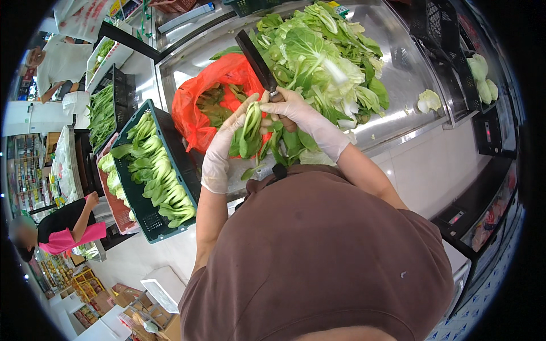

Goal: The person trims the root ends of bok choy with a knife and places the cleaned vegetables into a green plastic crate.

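Both hands wear thin whitish gloves and meet over the near side of a metal worktop (401,123). A small head of bok choy (251,130) is gripped in my left hand (233,123). My right hand (288,106) holds a knife (257,62) by its handle, the dark broad blade pointing up and away; its fingers also reach the bok choy. Beyond my left hand an orange-red plastic bag (192,100) lies gaping, with greens inside. A large heap of loose leaves (315,55) spreads past my right hand. More green leaves lie beneath my hands.
Left of me stands a dark green crate (149,228) with rows of bok choy (160,174). A pink crate (121,209) and a black crate (123,91) of greens adjoin it. A person (64,230) is farther left. Refrigerated cases (477,221) line the right.
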Motion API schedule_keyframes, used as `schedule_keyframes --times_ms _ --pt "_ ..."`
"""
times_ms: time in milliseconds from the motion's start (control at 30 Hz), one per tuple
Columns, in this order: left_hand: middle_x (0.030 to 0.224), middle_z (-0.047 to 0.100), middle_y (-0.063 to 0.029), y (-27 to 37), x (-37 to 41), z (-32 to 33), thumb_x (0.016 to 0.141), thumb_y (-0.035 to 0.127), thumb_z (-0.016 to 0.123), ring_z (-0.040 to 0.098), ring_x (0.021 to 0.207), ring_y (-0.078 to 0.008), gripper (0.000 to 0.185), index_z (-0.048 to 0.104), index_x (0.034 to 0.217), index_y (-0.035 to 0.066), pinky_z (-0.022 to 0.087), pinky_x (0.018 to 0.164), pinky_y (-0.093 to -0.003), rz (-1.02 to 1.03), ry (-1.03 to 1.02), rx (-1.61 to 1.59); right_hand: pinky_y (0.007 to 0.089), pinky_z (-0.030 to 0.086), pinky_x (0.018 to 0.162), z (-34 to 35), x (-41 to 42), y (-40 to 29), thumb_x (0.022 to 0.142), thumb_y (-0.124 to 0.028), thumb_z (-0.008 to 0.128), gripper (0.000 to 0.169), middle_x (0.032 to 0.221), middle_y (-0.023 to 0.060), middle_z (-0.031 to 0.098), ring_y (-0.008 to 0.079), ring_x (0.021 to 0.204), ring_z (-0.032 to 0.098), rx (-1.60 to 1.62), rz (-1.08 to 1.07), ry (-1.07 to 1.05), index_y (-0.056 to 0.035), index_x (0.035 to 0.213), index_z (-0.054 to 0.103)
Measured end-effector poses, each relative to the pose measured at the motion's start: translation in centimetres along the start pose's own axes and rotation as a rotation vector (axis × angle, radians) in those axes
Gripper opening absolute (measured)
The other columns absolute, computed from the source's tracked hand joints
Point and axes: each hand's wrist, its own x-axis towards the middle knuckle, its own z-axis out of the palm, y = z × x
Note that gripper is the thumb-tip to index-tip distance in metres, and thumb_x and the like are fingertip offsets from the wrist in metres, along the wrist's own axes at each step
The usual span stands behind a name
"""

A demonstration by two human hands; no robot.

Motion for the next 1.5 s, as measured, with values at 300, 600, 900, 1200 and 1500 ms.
schedule_keyframes --times_ms 300,600,900,1200,1500 --pt "0.113 0.064 -0.0023 -2.1 -0.2 -1.8 0.092 0.018 0.066 0.058 0.100 -0.0096 0.046 0.052 0.134 0.005 0.048 0.088 -0.0271 -0.102 0.158 0.374 0.0237 0.041 0.055 -0.5 0.8 2.0 0.078 -0.017 0.074 0.022 0.078 0.0023 0.061 0.0090 0.060 0.053 -0.160 -0.005 0.020 -0.0053 0.087 0.057" --pt "0.128 0.058 -0.0044 -0.3 -4.5 -5.1 0.089 0.012 0.065 0.052 0.116 -0.0120 0.048 0.052 0.134 0.003 0.040 0.101 -0.0287 0.261 0.494 0.491 0.0287 0.048 0.071 -3.5 0.9 -0.5 0.083 -0.029 0.073 0.065 0.099 0.0111 0.063 0.0138 0.082 0.058 -0.710 -0.100 0.179 0.0051 0.132 0.048" --pt "0.104 0.061 -0.0042 10.7 -23.6 -14.9 0.077 0.007 0.073 0.056 0.098 -0.0205 0.050 0.063 0.124 0.021 0.044 0.089 -0.0327 0.450 1.499 1.325 0.0231 0.034 0.062 -6.1 -0.8 1.3 0.082 -0.012 0.070 0.019 0.075 -0.0047 0.046 0.0075 0.069 0.041 -0.901 -0.092 0.373 -0.0055 0.099 0.062" --pt "0.093 0.053 -0.0020 8.9 -26.4 -31.8 0.079 0.012 0.059 0.053 0.093 -0.0220 0.031 0.063 0.107 0.023 0.044 0.073 -0.0363 -0.145 1.231 2.320 0.0185 0.031 0.060 -2.3 2.7 1.2 0.084 -0.007 0.069 0.014 0.076 -0.0067 0.048 0.0032 0.066 0.039 -0.810 -0.074 0.384 -0.0049 0.095 0.062" --pt "0.123 0.062 -0.0139 4.7 -24.8 -40.8 0.081 -0.011 0.047 0.057 0.116 -0.0257 0.048 0.061 0.124 0.005 0.042 0.101 -0.0335 0.167 1.054 1.251 0.0228 0.045 0.069 -0.6 1.2 1.5 0.080 -0.006 0.073 0.028 0.081 -0.0002 0.059 0.0094 0.075 0.054 -1.012 -0.143 0.403 -0.0010 0.105 0.062"
